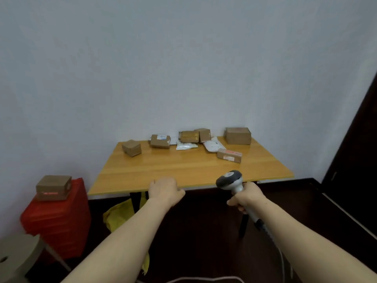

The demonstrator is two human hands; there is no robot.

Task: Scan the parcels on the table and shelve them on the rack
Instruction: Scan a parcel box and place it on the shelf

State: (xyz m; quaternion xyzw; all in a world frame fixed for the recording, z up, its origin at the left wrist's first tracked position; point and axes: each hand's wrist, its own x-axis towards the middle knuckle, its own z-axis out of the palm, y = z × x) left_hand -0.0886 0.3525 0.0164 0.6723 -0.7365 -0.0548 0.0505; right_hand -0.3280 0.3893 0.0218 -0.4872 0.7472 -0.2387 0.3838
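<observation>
Several cardboard parcels lie along the far side of the wooden table [183,170]: a small box [132,148] at the left, a labelled box [160,141], a torn box [189,136], a white pouch [212,146], a flat box [229,155] and a large box [238,135] at the right. My right hand [245,198] grips the handle of a grey and white barcode scanner [230,179] at the table's front edge. My left hand [165,190] hangs over the front edge with its fingers curled downward, holding nothing. No rack shows.
A red stack of crates [59,221] stands left of the table with a cardboard box [54,187] on top, a red scan line across its front. A yellow bag [120,215] lies under the table. A pale stool [18,254] sits at the bottom left; a dark door [355,144] is at the right.
</observation>
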